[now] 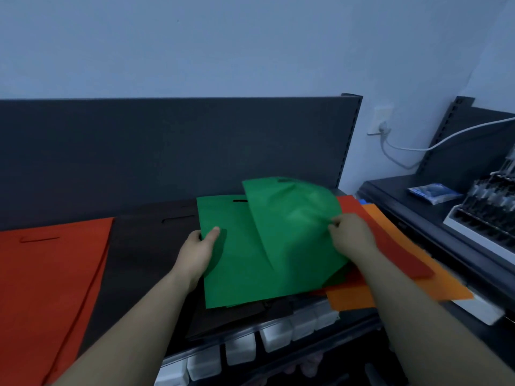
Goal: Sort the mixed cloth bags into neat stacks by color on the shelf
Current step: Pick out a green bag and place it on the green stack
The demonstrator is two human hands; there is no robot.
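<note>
A flat green bag (pixel 237 268) lies on the shelf, and my left hand (pixel 199 253) grips its left edge with the thumb on top. My right hand (pixel 349 236) pinches a second green bag (pixel 289 218), which is lifted and curved above the first. Under them at the right lie a red bag (pixel 395 246) and an orange bag (pixel 359 298). A stack of red bags (pixel 53 274) lies flat at the left. Dark brown bags (pixel 150 235) lie between the red stack and the green bags.
The dark shelf back panel (pixel 167 151) rises behind the bags. Along the shelf's front edge runs a row of white price-tag holders (pixel 276 334). At the right a second shelf (pixel 395 190) holds a blue packet (pixel 433 192) and a rack of small dark items (pixel 490 207). A white cable (pixel 412 149) hangs from a wall socket.
</note>
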